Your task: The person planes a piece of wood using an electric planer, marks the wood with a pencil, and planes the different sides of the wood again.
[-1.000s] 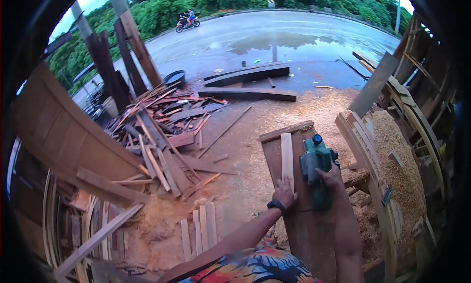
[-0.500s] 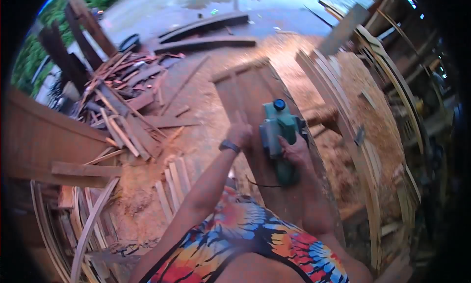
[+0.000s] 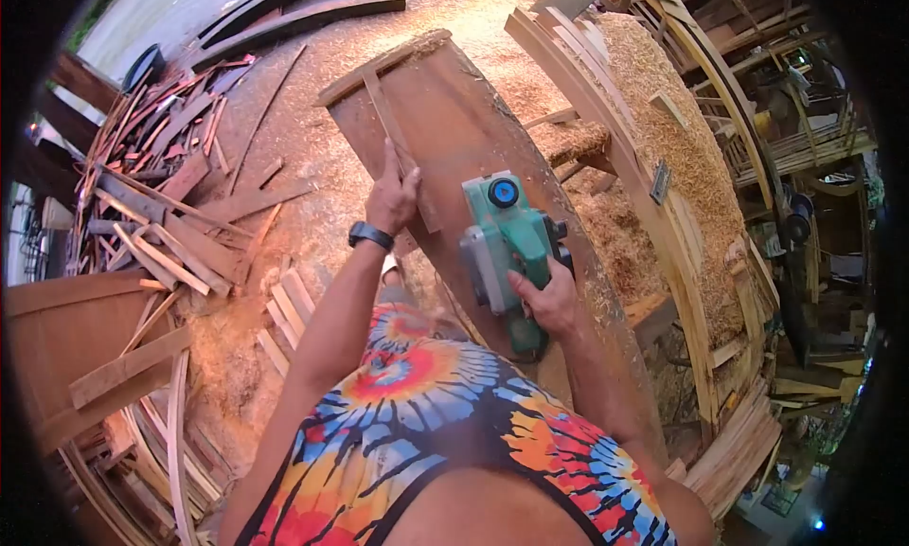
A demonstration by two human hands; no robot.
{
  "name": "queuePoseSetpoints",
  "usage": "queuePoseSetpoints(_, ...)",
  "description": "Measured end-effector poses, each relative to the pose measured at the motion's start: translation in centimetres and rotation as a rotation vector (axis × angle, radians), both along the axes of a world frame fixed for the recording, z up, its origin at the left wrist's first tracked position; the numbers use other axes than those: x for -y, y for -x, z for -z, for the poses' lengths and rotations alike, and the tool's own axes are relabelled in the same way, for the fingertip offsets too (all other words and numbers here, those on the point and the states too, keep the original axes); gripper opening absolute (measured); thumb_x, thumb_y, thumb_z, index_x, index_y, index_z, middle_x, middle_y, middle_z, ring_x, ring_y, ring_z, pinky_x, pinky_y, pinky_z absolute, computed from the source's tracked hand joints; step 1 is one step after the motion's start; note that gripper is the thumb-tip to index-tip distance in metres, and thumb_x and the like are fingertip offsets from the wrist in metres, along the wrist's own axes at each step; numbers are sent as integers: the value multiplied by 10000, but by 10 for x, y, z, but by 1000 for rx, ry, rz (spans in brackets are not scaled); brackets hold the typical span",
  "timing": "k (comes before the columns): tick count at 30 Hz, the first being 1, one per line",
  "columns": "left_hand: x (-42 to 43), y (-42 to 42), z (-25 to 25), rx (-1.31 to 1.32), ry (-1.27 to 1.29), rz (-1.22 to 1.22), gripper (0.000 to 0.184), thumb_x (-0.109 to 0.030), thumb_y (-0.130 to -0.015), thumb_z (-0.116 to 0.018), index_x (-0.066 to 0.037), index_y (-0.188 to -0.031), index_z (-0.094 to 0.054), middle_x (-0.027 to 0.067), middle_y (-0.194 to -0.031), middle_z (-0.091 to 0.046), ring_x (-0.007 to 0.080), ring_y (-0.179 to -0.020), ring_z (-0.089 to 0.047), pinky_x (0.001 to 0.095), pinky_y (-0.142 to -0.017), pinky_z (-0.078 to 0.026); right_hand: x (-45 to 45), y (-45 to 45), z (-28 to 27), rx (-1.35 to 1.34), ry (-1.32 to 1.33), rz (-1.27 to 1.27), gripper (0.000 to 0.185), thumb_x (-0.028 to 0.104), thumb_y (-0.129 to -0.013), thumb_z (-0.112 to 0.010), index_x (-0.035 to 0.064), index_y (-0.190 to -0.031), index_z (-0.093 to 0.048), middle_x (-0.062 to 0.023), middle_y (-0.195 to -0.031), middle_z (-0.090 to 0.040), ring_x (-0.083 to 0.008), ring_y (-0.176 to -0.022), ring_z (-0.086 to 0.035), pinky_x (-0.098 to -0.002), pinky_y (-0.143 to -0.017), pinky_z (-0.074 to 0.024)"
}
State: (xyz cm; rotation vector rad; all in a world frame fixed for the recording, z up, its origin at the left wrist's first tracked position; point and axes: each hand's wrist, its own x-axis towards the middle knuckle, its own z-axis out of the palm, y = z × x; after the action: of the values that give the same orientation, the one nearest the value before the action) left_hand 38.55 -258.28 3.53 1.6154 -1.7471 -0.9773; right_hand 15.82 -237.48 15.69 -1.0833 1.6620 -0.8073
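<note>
A green electric planer (image 3: 521, 233) with a blue-topped knob rests on a wide wooden plank (image 3: 450, 96). My right hand (image 3: 549, 300) is closed around the planer's rear handle. Left of it, my left hand (image 3: 393, 194), with a dark watch on the wrist, grips a thin wooden strip (image 3: 386, 110). The strip lies along the plank's left part, and its far end meets a crosspiece (image 3: 383, 65) at the plank's far end. The planer's underside is hidden.
Sawdust and shavings (image 3: 454, 20) cover the ground. A scrap-wood pile (image 3: 170, 177) lies to the left, with cut strips (image 3: 289, 309) nearer me. Along the right runs a long beam (image 3: 615, 129), carrying a small grey metal piece (image 3: 660, 181). Dark beams (image 3: 303, 25) lie at the far left.
The view has tilted downward and turned, so the surroundings shift left. Both hands keep their grips on the planer and the strip. The picture is sharper and brighter now.
</note>
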Motion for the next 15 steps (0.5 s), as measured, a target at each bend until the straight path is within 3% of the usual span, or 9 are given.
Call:
queuePoseSetpoints(2,28,-15,25,-93,93,26,795,-413,-983,-506,-18,-1567,-139,382,-1278,-556,469,-1188,-583,475,-1014,-462,-11,-10,-12,-34,14,17,459,290,-891,-732,-38,-1190,-616,-152,-1052,-705,-228,-975,-663,-362,-880,-506)
queuePoseSetpoints(5,74,-23,24,-155,132,95,802,-414,-983,-537,30,-1549,-179,365,-1428,-444,425,-1340,-473,419,-1113,-372,-33,-26,-38,85,10,53,500,295,-882,-746,-34,-1226,-592,-162,-1081,-701,-226,-994,-660,-368,-902,-504)
queuePoseSetpoints(8,131,-29,42,-137,128,54,722,-390,-1004,-543,47,-1516,-282,291,-1446,-479,386,-1358,-456,403,-1129,-345,-40,-42,-50,46,32,1,499,306,-869,-764,-34,-1196,-600,-161,-1030,-710,-229,-962,-678,-370,-870,-517)
queuePoseSetpoints(11,157,-34,22,-157,153,118,762,-374,-994,-544,52,-1533,-217,321,-1448,-455,402,-1359,-457,382,-1128,-362,-34,-57,-53,-62,92,-108,485,323,-858,-777,-38,-1140,-619,-179,-954,-719,-242,-903,-704,-380,-815,-534)
queuePoseSetpoints(12,165,-36,26,-205,22,114,731,-356,-1002,-539,57,-1526,-239,298,-1445,-475,389,-1347,-475,385,-1124,-367,-30,-63,-46,-74,139,-107,472,348,-852,-780,-33,-1090,-636,-217,-911,-711,-269,-855,-718,-396,-772,-540)
queuePoseSetpoints(15,179,-33,39,-137,86,52,721,-359,-1000,-545,41,-1526,-256,287,-1426,-501,387,-1329,-496,393,-1112,-379,-25,-70,-39,-99,6,-170,479,368,-844,-784,-22,-1084,-645,-236,-915,-705,-302,-863,-720,-404,-769,-538)
